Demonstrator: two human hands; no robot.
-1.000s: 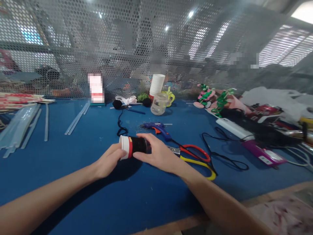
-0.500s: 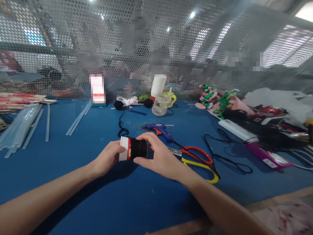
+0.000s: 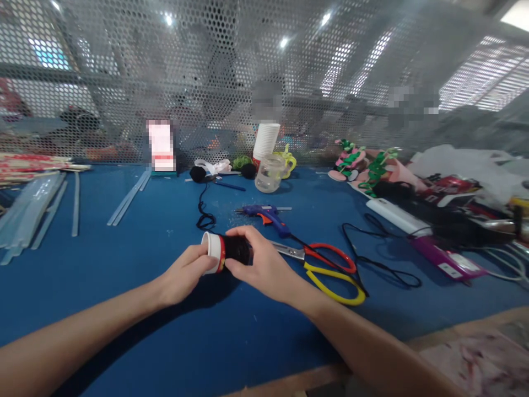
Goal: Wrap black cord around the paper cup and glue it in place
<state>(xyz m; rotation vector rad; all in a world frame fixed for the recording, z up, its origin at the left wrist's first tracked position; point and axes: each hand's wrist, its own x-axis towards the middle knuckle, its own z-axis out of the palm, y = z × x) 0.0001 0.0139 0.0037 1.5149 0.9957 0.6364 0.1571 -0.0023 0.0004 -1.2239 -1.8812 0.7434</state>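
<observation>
A paper cup [image 3: 214, 245], white at the rim with a red band, lies on its side between my hands just above the blue table. Black yarn [image 3: 236, 249] is wound around its lower part. My left hand [image 3: 188, 271] grips the rim, its fingers reaching inside and the thumb outside. Around the black-wrapped end, my right hand [image 3: 258, 259] is closed with thumb and fingers. Behind the cup trails a loose black strand [image 3: 204, 215]. Just right of my right hand lie scissors [image 3: 330, 270] with a red and a yellow handle.
A blue glue gun [image 3: 266, 215] lies beyond my hands, near a clear jar [image 3: 268, 175] and stacked paper cups [image 3: 266, 140]. Glue sticks [image 3: 33, 212] lie at left. A purple-white power strip [image 3: 438, 253] and its cables are at right. A perforated metal screen [image 3: 215, 71] stands behind.
The cup has turned so its open mouth shows more. My left fingers have moved into the rim, and my right hand has shifted slightly along the black wrap.
</observation>
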